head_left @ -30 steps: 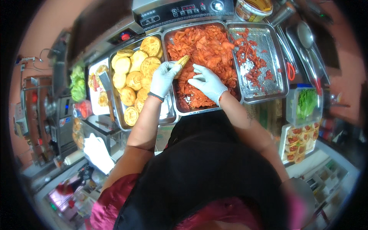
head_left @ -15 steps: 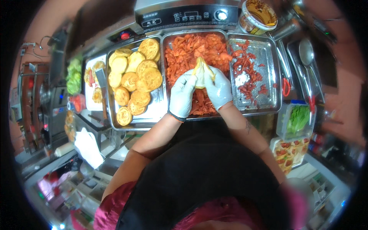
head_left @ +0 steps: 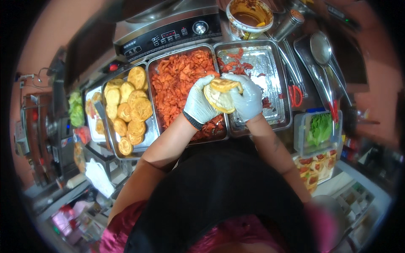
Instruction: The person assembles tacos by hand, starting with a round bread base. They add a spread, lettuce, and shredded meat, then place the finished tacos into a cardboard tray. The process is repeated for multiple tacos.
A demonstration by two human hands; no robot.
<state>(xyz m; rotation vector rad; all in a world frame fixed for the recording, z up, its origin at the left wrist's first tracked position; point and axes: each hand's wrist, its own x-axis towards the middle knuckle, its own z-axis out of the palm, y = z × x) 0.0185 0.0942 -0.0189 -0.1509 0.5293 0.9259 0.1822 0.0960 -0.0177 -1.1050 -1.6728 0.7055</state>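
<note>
The person's two hands, both in thin white gloves, share one split round, flat golden bread, held above the adjoining rims of two trays. The left hand curls partway around its left side; the right hand grips its right side, fingers bent and partly hidden. The bread's browned upper layer is lifted, baring a pale inside.

Three rectangular metal trays stand side by side. The left tray holds roughly a dozen round golden breads, whose overlap prevents an exact count. The middle tray holds one heap of red-orange sauced pieces, too many to count; the right tray holds scattered red scraps. Beyond stands one white, brown-smeared plastic bucket. To the right are one round metal skimmer and one clear plastic box containing green lettuce.
</note>
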